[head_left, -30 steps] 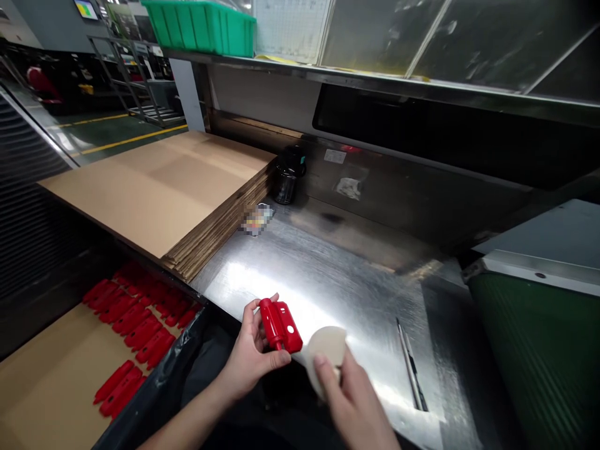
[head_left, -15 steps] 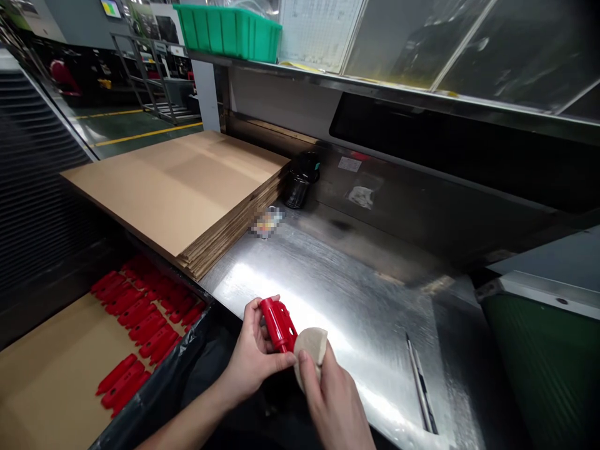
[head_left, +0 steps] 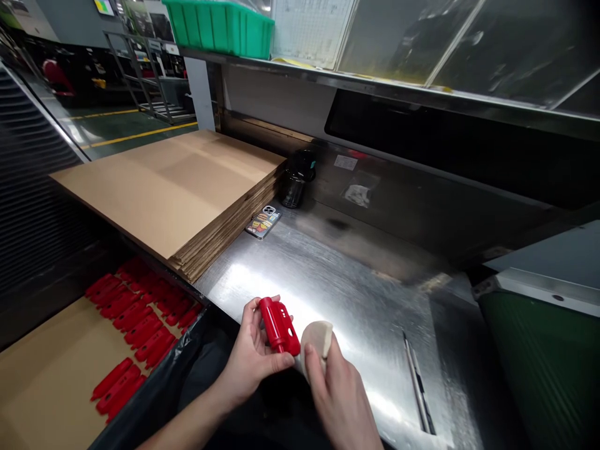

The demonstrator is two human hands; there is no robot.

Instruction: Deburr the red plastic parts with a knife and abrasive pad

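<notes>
Gripping red part [head_left: 274,324] and probably felt disc [head_left: 315,337], hands [head_left: 252,355] [head_left: 341,392] clear of phone [head_left: 263,222] and cardboard stack [head_left: 173,187].

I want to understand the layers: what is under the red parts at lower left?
Under the red parts is brown board, visible around them. What lies below the board is covered.

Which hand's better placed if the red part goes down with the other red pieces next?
Left hand, probably: it holds the red part, and the other red pieces lie on that side. The right hand is farther off, holding a pale rounded piece.
</notes>
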